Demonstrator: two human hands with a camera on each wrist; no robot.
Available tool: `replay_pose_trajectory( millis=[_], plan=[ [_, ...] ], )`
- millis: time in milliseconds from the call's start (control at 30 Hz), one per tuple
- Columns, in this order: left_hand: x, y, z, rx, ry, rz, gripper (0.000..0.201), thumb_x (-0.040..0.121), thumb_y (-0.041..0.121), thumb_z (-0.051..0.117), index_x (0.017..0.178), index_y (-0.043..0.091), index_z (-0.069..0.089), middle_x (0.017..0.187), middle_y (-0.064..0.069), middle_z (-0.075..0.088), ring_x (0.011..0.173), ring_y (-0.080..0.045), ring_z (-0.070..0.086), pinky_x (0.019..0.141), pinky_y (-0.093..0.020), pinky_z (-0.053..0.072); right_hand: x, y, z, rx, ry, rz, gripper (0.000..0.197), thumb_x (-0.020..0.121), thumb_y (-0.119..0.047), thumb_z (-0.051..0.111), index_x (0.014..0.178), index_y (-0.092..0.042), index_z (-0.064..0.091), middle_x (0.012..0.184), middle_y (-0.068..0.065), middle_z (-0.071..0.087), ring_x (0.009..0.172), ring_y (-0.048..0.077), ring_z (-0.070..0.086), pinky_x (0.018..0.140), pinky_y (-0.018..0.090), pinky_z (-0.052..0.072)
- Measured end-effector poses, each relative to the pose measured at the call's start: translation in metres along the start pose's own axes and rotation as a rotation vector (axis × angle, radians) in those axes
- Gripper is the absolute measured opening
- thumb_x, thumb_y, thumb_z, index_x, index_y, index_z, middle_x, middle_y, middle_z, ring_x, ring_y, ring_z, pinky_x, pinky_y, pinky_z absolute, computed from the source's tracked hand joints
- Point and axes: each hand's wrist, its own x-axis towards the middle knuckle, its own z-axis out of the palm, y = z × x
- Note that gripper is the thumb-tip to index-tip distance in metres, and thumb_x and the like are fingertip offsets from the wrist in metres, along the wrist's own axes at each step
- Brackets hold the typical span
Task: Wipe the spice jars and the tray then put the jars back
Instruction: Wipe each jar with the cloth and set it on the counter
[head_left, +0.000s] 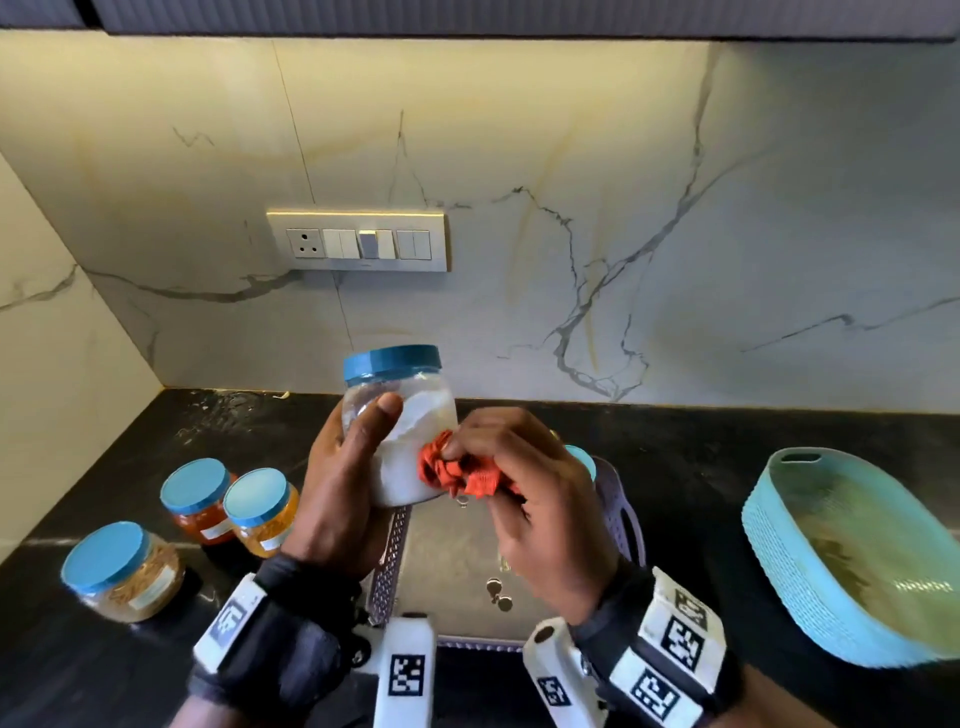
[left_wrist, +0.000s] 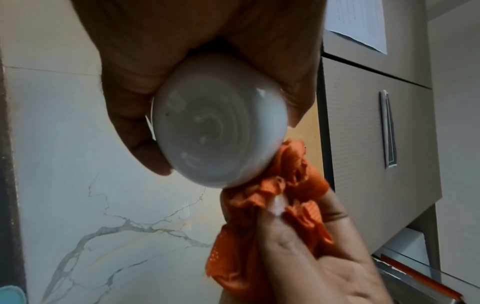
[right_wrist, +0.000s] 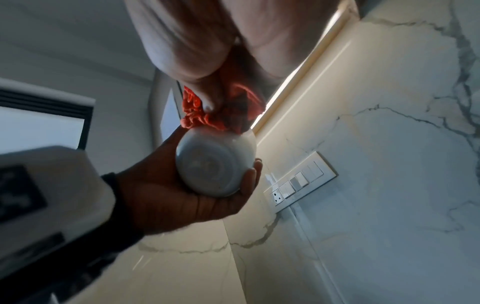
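Observation:
My left hand (head_left: 345, 467) grips a clear jar of white powder (head_left: 410, 447) with a blue lid, held upright above the counter; its round base (left_wrist: 221, 127) faces the left wrist camera. My right hand (head_left: 524, 483) pinches a crumpled orange cloth (head_left: 457, 470) against the jar's lower right side. The same cloth (right_wrist: 205, 117) touches the jar (right_wrist: 215, 164) in the right wrist view. Below my hands lies the grey perforated tray (head_left: 447, 551). Three blue-lidded spice jars stand on the counter at the left: red (head_left: 200, 501), yellow (head_left: 262, 512), brown (head_left: 122, 571).
A turquoise basket (head_left: 852, 561) sits on the black counter (head_left: 701, 467) at the right. Another blue lid (head_left: 584, 460) peeks out behind my right hand. The marble wall with a switch panel (head_left: 358, 241) rises behind. A corner wall closes the left side.

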Motion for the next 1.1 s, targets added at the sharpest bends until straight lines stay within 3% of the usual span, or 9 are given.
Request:
replay_pose_trajectory(
  millis=[100, 167, 267, 400, 533, 600, 833, 967, 1100],
  plan=[
    [-0.002, 0.0, 0.0, -0.035, -0.005, -0.025, 0.106, 0.059, 0.06, 0.091, 0.137, -0.002, 0.053, 0.115, -0.028, 0.063, 0.096, -0.034, 0.064, 0.075, -0.042, 0.058, -0.006, -0.001, -0.004, -0.061, -0.058, -0.094, 0.038, 0.076, 0.018, 0.059, 0.104, -0.004, 0.073, 0.113, 0.007, 0.066, 0.107, 0.024, 0.064, 0.094, 0.036, 0.052],
    [-0.005, 0.0, 0.003, -0.042, -0.041, -0.033, 0.102, 0.062, 0.058, 0.09, 0.137, -0.002, 0.054, 0.121, -0.032, 0.064, 0.099, -0.036, 0.067, 0.077, -0.043, 0.06, 0.006, 0.001, -0.01, -0.05, -0.034, -0.1, 0.036, 0.077, 0.016, 0.057, 0.103, -0.003, 0.073, 0.112, 0.008, 0.066, 0.107, 0.024, 0.064, 0.096, 0.033, 0.051],
    [-0.006, 0.001, 0.011, -0.018, -0.102, -0.006, 0.095, 0.066, 0.057, 0.088, 0.135, -0.001, 0.057, 0.129, -0.028, 0.066, 0.11, -0.035, 0.068, 0.084, -0.044, 0.059, 0.033, 0.009, -0.017, 0.062, 0.083, -0.008, 0.03, 0.081, 0.013, 0.059, 0.104, -0.001, 0.07, 0.108, 0.009, 0.067, 0.107, 0.022, 0.064, 0.096, 0.032, 0.051],
    [-0.005, 0.007, 0.011, -0.006, -0.126, -0.014, 0.093, 0.066, 0.057, 0.087, 0.135, 0.002, 0.059, 0.129, -0.024, 0.067, 0.111, -0.035, 0.069, 0.084, -0.045, 0.058, 0.032, 0.007, -0.01, 0.196, 0.159, 0.194, 0.031, 0.084, 0.008, 0.06, 0.11, -0.007, 0.067, 0.109, 0.003, 0.068, 0.103, 0.022, 0.067, 0.089, 0.047, 0.056],
    [-0.009, 0.016, 0.009, -0.077, -0.116, -0.049, 0.079, 0.059, 0.058, 0.091, 0.119, 0.011, 0.069, 0.111, -0.019, 0.07, 0.094, -0.028, 0.071, 0.075, -0.039, 0.061, -0.001, -0.018, -0.009, 0.052, 0.085, 0.038, 0.037, 0.075, 0.018, 0.067, 0.102, -0.006, 0.073, 0.107, 0.003, 0.069, 0.107, 0.015, 0.066, 0.092, 0.028, 0.053],
    [-0.013, 0.018, 0.008, -0.083, -0.103, -0.042, 0.074, 0.059, 0.058, 0.091, 0.115, 0.013, 0.072, 0.109, -0.019, 0.069, 0.094, -0.028, 0.069, 0.076, -0.039, 0.061, -0.004, -0.022, -0.012, -0.004, 0.053, -0.049, 0.038, 0.074, 0.02, 0.065, 0.101, -0.005, 0.074, 0.107, 0.004, 0.069, 0.108, 0.016, 0.066, 0.094, 0.029, 0.053],
    [-0.025, 0.012, 0.021, -0.075, -0.111, -0.057, 0.112, 0.068, 0.058, 0.085, 0.146, -0.006, 0.038, 0.141, -0.034, 0.053, 0.117, -0.044, 0.057, 0.092, -0.065, 0.047, 0.041, 0.006, -0.011, 0.162, 0.176, 0.078, 0.038, 0.08, 0.019, 0.06, 0.11, -0.003, 0.067, 0.11, 0.007, 0.067, 0.108, 0.02, 0.065, 0.094, 0.041, 0.055],
    [-0.026, 0.016, 0.014, -0.146, -0.08, -0.088, 0.108, 0.057, 0.058, 0.09, 0.139, -0.001, 0.05, 0.119, -0.02, 0.069, 0.099, -0.03, 0.069, 0.078, -0.045, 0.06, 0.016, -0.005, -0.016, 0.132, 0.053, 0.042, 0.036, 0.077, 0.018, 0.063, 0.106, -0.002, 0.069, 0.108, 0.005, 0.066, 0.108, 0.019, 0.063, 0.095, 0.033, 0.052],
    [-0.026, 0.014, 0.007, -0.291, -0.114, -0.083, 0.099, 0.06, 0.059, 0.088, 0.138, 0.013, 0.049, 0.114, -0.015, 0.065, 0.096, -0.028, 0.065, 0.08, -0.041, 0.058, -0.003, -0.021, -0.008, 0.071, 0.072, -0.05, 0.038, 0.075, 0.022, 0.064, 0.103, -0.002, 0.073, 0.107, 0.007, 0.068, 0.107, 0.02, 0.065, 0.095, 0.033, 0.052]
  ],
)
